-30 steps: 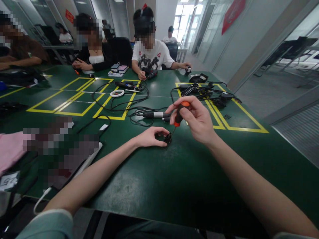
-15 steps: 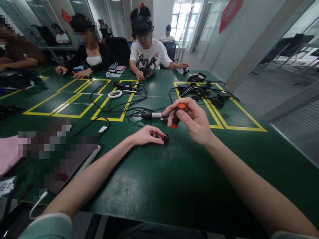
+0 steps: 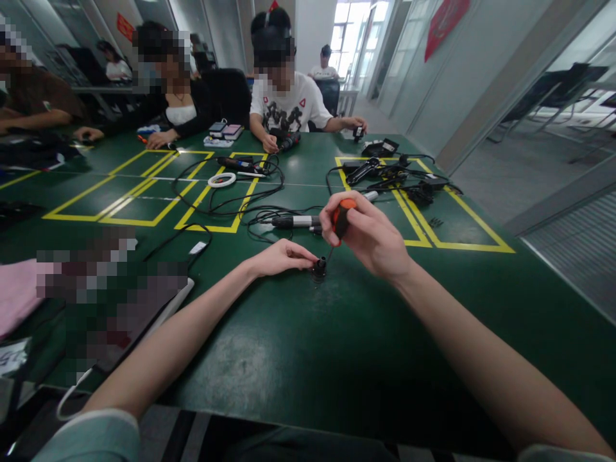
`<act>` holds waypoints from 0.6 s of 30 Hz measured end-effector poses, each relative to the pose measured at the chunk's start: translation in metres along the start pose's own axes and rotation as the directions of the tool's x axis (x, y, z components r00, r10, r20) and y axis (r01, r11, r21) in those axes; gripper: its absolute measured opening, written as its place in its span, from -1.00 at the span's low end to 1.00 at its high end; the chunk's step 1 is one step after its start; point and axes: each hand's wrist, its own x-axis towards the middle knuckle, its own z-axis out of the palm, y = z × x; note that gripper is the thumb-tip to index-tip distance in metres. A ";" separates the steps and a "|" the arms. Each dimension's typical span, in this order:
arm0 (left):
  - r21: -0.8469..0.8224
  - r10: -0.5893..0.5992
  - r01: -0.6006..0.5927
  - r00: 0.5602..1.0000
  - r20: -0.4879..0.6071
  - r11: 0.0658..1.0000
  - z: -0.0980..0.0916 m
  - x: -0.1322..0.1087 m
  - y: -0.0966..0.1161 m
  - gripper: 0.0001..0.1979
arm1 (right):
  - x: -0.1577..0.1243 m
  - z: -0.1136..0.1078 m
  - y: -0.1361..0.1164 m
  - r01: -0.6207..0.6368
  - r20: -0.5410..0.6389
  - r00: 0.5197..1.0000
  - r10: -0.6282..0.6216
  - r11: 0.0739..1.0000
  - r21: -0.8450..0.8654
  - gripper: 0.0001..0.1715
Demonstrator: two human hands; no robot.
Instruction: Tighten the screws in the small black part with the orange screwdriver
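Observation:
A screwdriver (image 3: 342, 218) with a black and orange handle is gripped in my right hand (image 3: 373, 234). Its thin shaft slants down to a small round black part (image 3: 318, 266) on the green table (image 3: 269, 333); whether the tip touches the part I cannot make out. My left hand (image 3: 283, 258) reaches in from the left, its fingers pinched together at the part's left edge. The part stands upright with a short dark tube on top.
Black cables and a grey-and-black pen-shaped tool (image 3: 293, 221) lie just beyond my hands. A white ring (image 3: 222, 180) rests inside yellow tape marks. Black devices with cords (image 3: 380, 173) are piled at the far right. A co-worker (image 3: 289, 102) sits opposite, others farther left.
My right hand has turned the screwdriver handle and shifted its fingers round it. My left fingers have closed more tightly at the black part. A co-worker's arm at the left has stretched outward.

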 end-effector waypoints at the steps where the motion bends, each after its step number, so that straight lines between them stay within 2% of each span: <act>1: 0.022 0.011 -0.011 1.000 -0.009 1.000 0.001 0.000 -0.001 -0.68 | 0.000 0.001 0.000 -0.015 -0.016 1.000 0.016 0.999 0.048 -0.70; 3: 0.033 0.024 -0.024 1.000 -0.016 0.999 0.003 0.001 -0.001 -0.70 | 0.001 0.003 0.000 -0.022 -0.054 0.998 0.028 0.994 0.110 -0.69; 7: -0.016 0.039 -0.039 0.999 0.009 0.999 0.004 -0.001 0.002 -0.64 | 0.000 0.008 0.000 -0.037 -0.098 0.994 0.049 0.992 0.121 -0.67; 11: 0.003 0.033 -0.033 0.998 0.044 0.999 0.006 -0.004 0.006 -0.58 | 0.001 0.011 -0.003 -0.058 -0.063 0.996 0.066 0.991 0.121 -0.63; 15: 0.067 0.048 -0.049 0.999 0.016 0.997 0.011 -0.006 0.009 -0.50 | -0.001 0.011 -0.005 -0.103 -0.011 0.994 0.105 0.987 0.121 -0.52; 18: 0.105 0.065 -0.065 0.998 0.006 0.992 0.013 -0.005 0.009 -0.52 | -0.003 0.012 -0.004 -0.098 -0.010 0.995 0.100 0.983 0.154 -0.53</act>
